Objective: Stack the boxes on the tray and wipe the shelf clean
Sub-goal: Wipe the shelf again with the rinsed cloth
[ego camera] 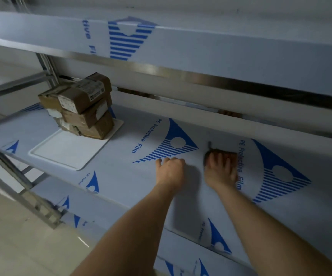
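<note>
Wiping the shelf, boxes already stacked on the tray.

Nearest, a lower shelf tier beneath the forearms, same blue-printed film. Above it, on the shelf just right of the striped blue logo: left hand knuckles-up, fingers curled under, holding nothing visible; right hand with fingers spread flat, pressing a dark cloth to the film. Likely risks: cloth bunching or slipping out from under the flat fingers on slick film; film edge lifting under the rubbing; a wide sweep left nudging the tray. Farther left of the logo, white tray with its near half bare, four or so taped cardboard boxes piled unevenly at its far corner, top ones overhanging, prone to topple if bumped. Overhead, upper shelf edge hanging low, limiting reach toward the back.
</note>
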